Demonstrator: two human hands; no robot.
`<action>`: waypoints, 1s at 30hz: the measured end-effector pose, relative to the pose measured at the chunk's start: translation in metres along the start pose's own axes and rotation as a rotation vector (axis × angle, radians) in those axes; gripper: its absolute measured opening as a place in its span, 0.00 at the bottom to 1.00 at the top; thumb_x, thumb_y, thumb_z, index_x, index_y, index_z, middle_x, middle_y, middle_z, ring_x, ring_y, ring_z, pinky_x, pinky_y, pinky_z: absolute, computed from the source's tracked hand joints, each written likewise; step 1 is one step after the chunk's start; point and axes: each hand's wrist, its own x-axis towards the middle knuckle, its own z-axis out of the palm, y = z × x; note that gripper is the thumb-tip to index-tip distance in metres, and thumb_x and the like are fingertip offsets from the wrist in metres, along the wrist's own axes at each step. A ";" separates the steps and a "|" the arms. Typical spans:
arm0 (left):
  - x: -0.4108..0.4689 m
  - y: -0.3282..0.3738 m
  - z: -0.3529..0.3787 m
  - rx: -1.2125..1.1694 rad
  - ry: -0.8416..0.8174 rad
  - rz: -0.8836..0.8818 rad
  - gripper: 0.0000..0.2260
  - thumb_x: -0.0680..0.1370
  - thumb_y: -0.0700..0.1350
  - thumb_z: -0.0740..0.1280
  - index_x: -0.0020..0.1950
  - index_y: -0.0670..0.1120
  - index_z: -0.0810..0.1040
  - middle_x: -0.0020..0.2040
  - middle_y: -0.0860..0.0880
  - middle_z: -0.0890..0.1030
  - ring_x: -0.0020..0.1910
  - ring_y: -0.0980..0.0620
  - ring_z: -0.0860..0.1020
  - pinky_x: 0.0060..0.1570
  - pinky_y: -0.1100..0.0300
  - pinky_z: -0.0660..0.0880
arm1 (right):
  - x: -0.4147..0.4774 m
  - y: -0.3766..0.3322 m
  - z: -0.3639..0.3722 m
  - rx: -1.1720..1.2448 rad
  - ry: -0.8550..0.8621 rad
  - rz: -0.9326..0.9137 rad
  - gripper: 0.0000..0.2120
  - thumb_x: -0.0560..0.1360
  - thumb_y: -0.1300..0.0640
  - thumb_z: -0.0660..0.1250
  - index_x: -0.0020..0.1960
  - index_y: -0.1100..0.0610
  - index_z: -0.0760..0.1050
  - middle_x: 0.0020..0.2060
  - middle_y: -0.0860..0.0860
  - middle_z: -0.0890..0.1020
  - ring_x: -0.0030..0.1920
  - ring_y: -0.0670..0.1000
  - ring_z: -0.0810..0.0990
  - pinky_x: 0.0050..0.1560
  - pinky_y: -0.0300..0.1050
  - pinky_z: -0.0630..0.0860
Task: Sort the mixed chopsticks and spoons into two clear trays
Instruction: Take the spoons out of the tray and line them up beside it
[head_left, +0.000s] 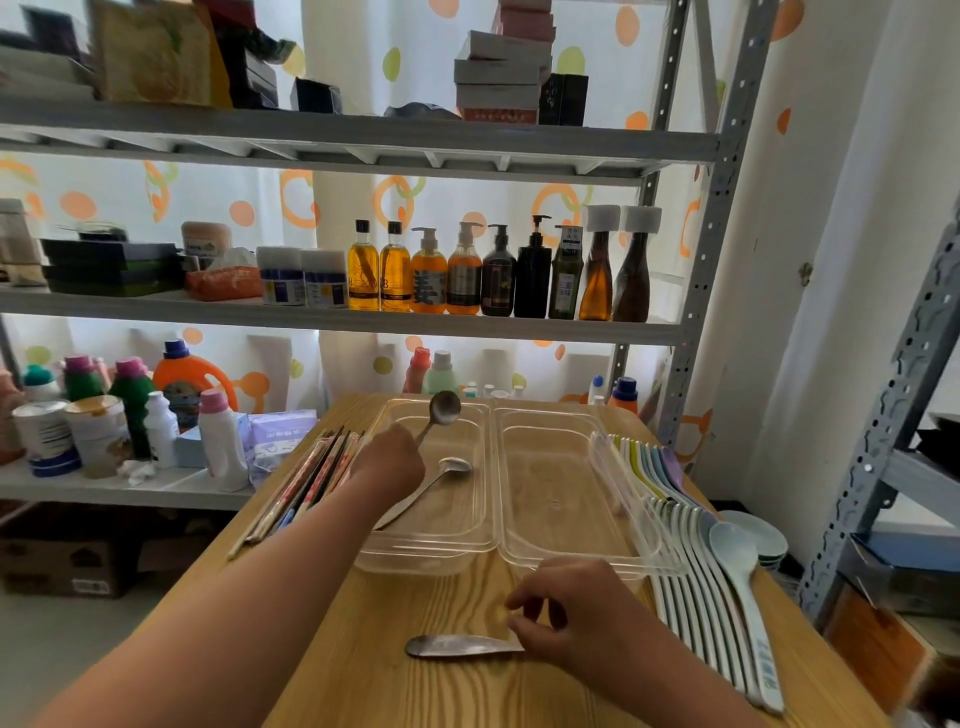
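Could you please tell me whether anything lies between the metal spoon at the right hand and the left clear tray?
Nothing visible does: only bare wooden table separates the silver metal spoon, pinched by the right hand, from the left clear plastic tray. The left hand holds a second metal spoon above that tray's far end.

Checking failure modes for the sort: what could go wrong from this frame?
1. Left hand holds a raised spoon by its handle above the left tray; it could slip and hit the spoon lying inside.
2. Right hand pinches only one end of the flat spoon on the table; it may slide free.
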 end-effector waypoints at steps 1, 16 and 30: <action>0.001 0.001 -0.002 -0.052 0.013 0.024 0.12 0.81 0.40 0.58 0.63 0.37 0.71 0.55 0.40 0.78 0.54 0.44 0.77 0.50 0.56 0.73 | 0.001 -0.001 -0.001 -0.002 0.014 -0.002 0.09 0.73 0.52 0.68 0.52 0.51 0.81 0.40 0.41 0.78 0.38 0.40 0.75 0.41 0.30 0.72; -0.053 0.042 -0.032 -0.507 -0.391 0.462 0.07 0.82 0.42 0.58 0.47 0.45 0.73 0.34 0.51 0.80 0.32 0.53 0.73 0.35 0.61 0.71 | 0.035 -0.004 -0.028 -0.258 0.488 0.036 0.20 0.73 0.64 0.68 0.64 0.58 0.74 0.61 0.52 0.76 0.48 0.52 0.80 0.48 0.31 0.67; -0.067 0.037 -0.043 -0.518 -0.779 0.525 0.10 0.82 0.39 0.58 0.43 0.44 0.76 0.34 0.51 0.79 0.28 0.57 0.70 0.28 0.68 0.66 | 0.028 -0.002 -0.032 -0.371 0.278 -0.005 0.11 0.78 0.57 0.63 0.57 0.58 0.80 0.46 0.54 0.82 0.44 0.52 0.80 0.45 0.42 0.76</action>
